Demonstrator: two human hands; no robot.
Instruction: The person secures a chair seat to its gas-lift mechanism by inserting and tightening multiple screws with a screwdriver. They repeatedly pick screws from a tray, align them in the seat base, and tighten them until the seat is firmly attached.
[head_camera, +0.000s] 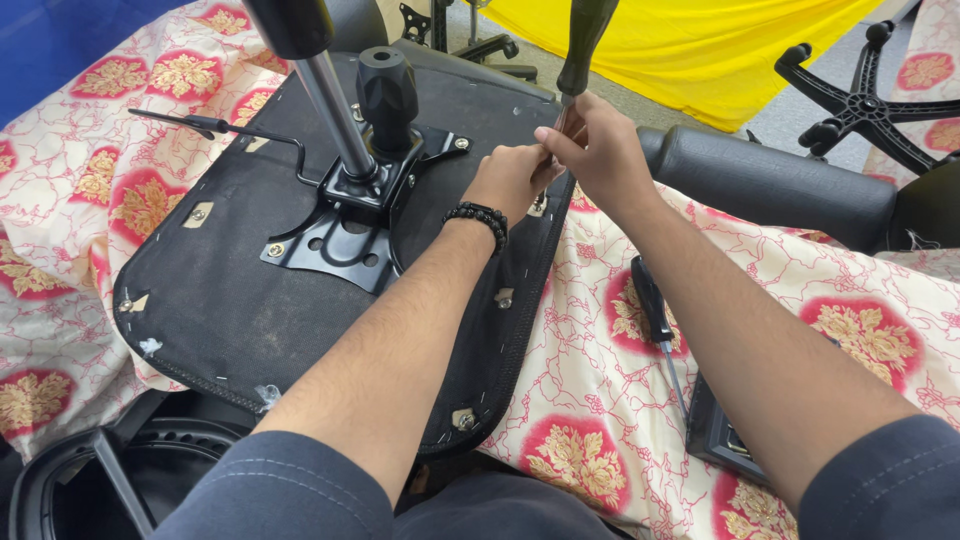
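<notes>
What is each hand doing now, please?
Left hand: fingers closed at the seat edge, steadying the screwdriver tip.
Right hand: fingers pinched on the screwdriver's shaft.

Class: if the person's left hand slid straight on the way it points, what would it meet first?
Most likely the screwdriver shaft and the right hand pinching it, just beyond the left hand; depth is unclear.

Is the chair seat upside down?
Yes. The seat lies bottom-up on the flowered cloth, its black metal plate and lever facing up.
</notes>
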